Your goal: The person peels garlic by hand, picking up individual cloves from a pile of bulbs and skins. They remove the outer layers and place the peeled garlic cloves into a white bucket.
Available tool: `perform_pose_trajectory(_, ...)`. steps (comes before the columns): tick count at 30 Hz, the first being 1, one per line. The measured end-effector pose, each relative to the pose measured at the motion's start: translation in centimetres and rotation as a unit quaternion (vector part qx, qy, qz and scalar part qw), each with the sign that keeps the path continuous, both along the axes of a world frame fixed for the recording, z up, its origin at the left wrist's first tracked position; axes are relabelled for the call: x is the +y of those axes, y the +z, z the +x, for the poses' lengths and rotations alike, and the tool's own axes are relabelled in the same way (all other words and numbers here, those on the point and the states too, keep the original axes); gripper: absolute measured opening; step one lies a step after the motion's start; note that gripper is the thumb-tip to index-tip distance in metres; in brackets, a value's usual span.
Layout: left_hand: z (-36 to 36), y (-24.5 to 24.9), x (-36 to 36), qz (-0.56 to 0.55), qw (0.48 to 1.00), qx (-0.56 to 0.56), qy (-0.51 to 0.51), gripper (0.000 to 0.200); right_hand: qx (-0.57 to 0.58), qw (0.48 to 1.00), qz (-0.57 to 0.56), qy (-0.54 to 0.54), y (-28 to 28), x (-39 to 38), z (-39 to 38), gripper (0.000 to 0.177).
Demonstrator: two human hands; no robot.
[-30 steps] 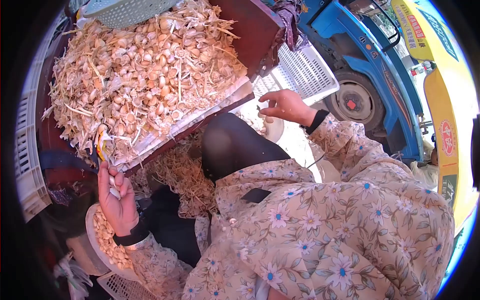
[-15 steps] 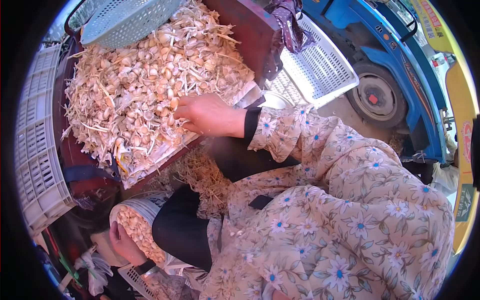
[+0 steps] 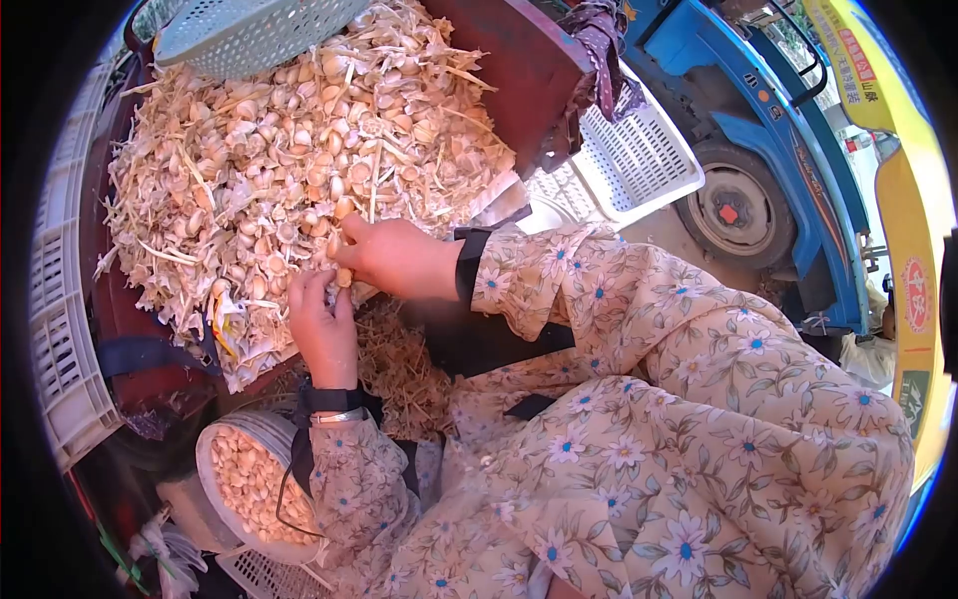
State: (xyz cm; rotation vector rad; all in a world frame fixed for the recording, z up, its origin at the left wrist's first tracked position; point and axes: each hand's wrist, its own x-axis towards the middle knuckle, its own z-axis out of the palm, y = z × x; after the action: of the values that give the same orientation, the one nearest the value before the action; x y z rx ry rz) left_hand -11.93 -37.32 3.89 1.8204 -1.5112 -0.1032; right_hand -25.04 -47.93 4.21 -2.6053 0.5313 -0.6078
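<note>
Garlic cloves mixed with papery skins and stalks form a large pile (image 3: 249,170) on a dark red surface. My right hand (image 3: 389,255) is at the pile's near edge, its fingers pinched on a garlic clove (image 3: 344,277). Close beside it my left hand (image 3: 324,324) reaches up from below, with thumb and fingers drawn together near that same clove; whether it holds a piece of its own is hidden. Below the left hand stands a white bucket (image 3: 208,469) of cloves (image 3: 254,484).
A pale green basket (image 3: 259,35) rests on the pile's far side. White crates stand at the left (image 3: 65,329) and upper right (image 3: 644,160). Dry stalks (image 3: 394,369) lie below the surface's edge. A blue vehicle (image 3: 798,170) is at the right.
My left hand has risen from the bucket to meet my right hand at the pile's edge. The right hand has shifted slightly left and down, and the view has moved a little.
</note>
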Motion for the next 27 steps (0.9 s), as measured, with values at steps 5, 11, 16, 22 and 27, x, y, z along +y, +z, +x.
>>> perform_pose_trajectory(5, 1.9, -0.4, 1.1, -0.005, 0.979, 0.2, 0.035, 0.018, -0.105, 0.99, 0.086, -0.031, 0.5, -1.1, -1.4, 0.018)
perform_pose_trajectory(11, 2.6, 0.2, 1.9, -0.024, 0.925, 0.379, 0.026, 0.01, -0.146, 0.978, 0.142, -0.035, 1.8, -1.7, -2.8, 0.019)
perform_pose_trajectory(16, 1.5, 2.0, 2.5, 0.1, 0.907, 0.404, -0.058, 0.01, -0.091, 0.966, 0.227, 0.086, 4.1, -0.3, -3.4, 0.015)
perform_pose_trajectory(22, 0.9, 1.6, 0.5, 0.059, 0.967, 0.247, -0.005, 0.018, -0.088, 0.966, 0.239, 0.046, 4.2, 0.0, -4.0, 0.017)
perform_pose_trajectory(27, 0.4, 0.7, -3.3, 0.008, 0.999, -0.031, -0.036, 0.029, -0.117, 0.825, 0.552, 0.028, 5.1, -0.1, -5.3, 0.022)
